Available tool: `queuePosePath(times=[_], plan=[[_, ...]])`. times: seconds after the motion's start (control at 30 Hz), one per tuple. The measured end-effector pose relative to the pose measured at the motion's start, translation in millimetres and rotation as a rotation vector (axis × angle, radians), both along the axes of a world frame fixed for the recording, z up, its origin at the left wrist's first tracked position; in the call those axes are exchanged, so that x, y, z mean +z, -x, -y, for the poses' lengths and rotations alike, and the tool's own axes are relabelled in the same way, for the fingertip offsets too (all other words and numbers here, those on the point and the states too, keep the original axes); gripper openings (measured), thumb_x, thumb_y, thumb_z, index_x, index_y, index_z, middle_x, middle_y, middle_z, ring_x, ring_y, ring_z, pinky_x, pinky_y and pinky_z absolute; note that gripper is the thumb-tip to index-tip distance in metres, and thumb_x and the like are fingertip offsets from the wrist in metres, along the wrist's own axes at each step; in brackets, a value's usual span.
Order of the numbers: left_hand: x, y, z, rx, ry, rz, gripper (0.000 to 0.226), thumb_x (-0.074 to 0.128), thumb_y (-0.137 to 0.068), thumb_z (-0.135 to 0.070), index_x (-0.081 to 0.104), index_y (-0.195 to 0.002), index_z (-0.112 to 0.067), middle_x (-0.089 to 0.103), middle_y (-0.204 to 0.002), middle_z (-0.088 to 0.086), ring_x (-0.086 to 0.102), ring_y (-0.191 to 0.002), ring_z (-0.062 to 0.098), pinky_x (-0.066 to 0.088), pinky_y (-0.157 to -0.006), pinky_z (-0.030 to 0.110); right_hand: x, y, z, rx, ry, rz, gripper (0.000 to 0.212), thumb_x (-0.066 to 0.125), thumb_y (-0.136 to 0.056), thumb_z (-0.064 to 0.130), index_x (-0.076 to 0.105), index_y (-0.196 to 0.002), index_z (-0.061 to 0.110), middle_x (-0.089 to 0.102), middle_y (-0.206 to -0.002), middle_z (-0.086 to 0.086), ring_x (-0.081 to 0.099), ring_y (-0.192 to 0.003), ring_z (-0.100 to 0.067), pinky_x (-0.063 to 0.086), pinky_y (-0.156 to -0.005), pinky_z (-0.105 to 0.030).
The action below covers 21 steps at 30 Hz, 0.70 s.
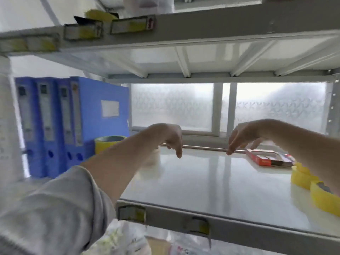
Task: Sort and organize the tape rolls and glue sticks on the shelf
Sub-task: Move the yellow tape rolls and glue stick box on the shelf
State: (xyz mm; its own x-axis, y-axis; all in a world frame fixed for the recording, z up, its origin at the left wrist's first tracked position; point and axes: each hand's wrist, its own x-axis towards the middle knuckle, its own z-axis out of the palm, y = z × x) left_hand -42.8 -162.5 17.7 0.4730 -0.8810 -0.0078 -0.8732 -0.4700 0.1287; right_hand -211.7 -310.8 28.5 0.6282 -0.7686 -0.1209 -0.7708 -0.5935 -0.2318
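Both my hands hang above the white shelf board point(211, 183), fingers drooping and holding nothing. My left hand point(171, 138) hovers left of centre near the back edge; a pale roll point(153, 159) shows partly behind its wrist. My right hand point(242, 136) hovers right of centre. A yellow tape roll point(108, 143) stands at the left beside the blue folders. Two more yellow tape rolls point(301, 178) point(325, 197) lie at the right edge, partly hidden by my right forearm. A red flat box point(268, 157) lies at the back right. No glue sticks are visible.
Several blue file folders point(60, 122) stand upright at the shelf's left end. The upper shelf point(184, 24) hangs close overhead with label holders on its rail. A frosted window point(220, 107) lies behind. Plastic bags point(125, 240) fill the level below.
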Motion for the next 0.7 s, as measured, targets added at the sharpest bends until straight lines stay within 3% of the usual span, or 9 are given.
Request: queuePosePath(times=[0.07, 0.27, 0.4, 0.43, 0.53, 0.63, 0.7], plan=[[1, -35, -41, 0.086, 0.003, 0.014, 0.041, 0.081, -0.069, -0.028, 0.069, -0.105, -0.011, 0.068, -0.103, 0.007, 0.064, -0.094, 0.025, 0.053, -0.092, 0.039, -4, -50, -31, 0.119, 0.008, 0.032, 0.042, 0.078, -0.075, 0.03, 0.065, -0.11, 0.011, 0.062, -0.109, -0.005, 0.058, -0.106, -0.019, 0.051, -0.088, -0.034], [7, -93, -136, 0.178, 0.178, -0.018, 0.063, 0.078, -0.073, -0.032, 0.056, -0.13, -0.014, 0.058, -0.131, 0.002, 0.055, -0.117, 0.02, 0.046, -0.094, 0.03, -26, -163, -108, 0.359, -0.055, 0.03, 0.051, 0.076, -0.078, 0.03, 0.059, -0.12, 0.009, 0.058, -0.109, -0.004, 0.055, -0.105, -0.017, 0.05, -0.093, -0.037], [0, -107, -158, 0.219, 0.243, 0.034, 0.067, 0.078, -0.073, -0.034, 0.053, -0.131, -0.013, 0.056, -0.132, 0.005, 0.053, -0.118, 0.022, 0.046, -0.097, 0.034, -43, -204, -132, 0.418, -0.063, 0.026, 0.029, 0.076, -0.077, 0.033, 0.059, -0.092, 0.014, 0.055, -0.087, 0.003, 0.055, -0.101, -0.017, 0.051, -0.095, -0.037], [-4, -109, -161, 0.234, 0.241, 0.031, 0.065, 0.077, -0.074, -0.035, 0.054, -0.129, -0.01, 0.058, -0.129, 0.007, 0.055, -0.116, 0.023, 0.046, -0.096, 0.035, -49, -211, -134, 0.426, -0.076, 0.027, 0.034, 0.077, -0.076, 0.033, 0.059, -0.097, 0.014, 0.056, -0.094, 0.002, 0.056, -0.106, -0.017, 0.051, -0.096, -0.037], [-16, -115, -170, 0.306, 0.246, 0.026, 0.057, 0.077, -0.072, -0.04, 0.062, -0.114, -0.004, 0.063, -0.109, 0.009, 0.058, -0.096, 0.02, 0.05, -0.086, 0.035, -68, -228, -137, 0.434, -0.122, 0.04, 0.077, 0.082, -0.069, 0.035, 0.047, -0.132, 0.008, 0.052, -0.129, -0.005, 0.054, -0.119, -0.021, 0.051, -0.097, -0.037], [-30, -123, -173, 0.369, 0.28, 0.02, 0.047, 0.079, -0.068, -0.044, 0.059, -0.092, -0.009, 0.061, -0.091, 0.007, 0.055, -0.081, 0.018, 0.044, -0.064, 0.028, -83, -241, -134, 0.441, -0.135, 0.06, 0.094, 0.085, -0.063, 0.041, 0.041, -0.139, 0.008, 0.041, -0.139, -0.007, 0.053, -0.118, -0.021, 0.053, -0.095, -0.034], [-42, -127, -174, 0.42, 0.251, -0.044, 0.048, 0.079, -0.067, -0.046, 0.051, -0.089, -0.013, 0.054, -0.083, 0.003, 0.054, -0.08, 0.018, 0.04, -0.061, 0.025, -91, -248, -133, 0.461, -0.177, 0.098, 0.102, 0.087, -0.057, 0.044, 0.04, -0.142, 0.013, 0.034, -0.144, -0.004, 0.051, -0.121, -0.02, 0.052, -0.095, -0.032]])
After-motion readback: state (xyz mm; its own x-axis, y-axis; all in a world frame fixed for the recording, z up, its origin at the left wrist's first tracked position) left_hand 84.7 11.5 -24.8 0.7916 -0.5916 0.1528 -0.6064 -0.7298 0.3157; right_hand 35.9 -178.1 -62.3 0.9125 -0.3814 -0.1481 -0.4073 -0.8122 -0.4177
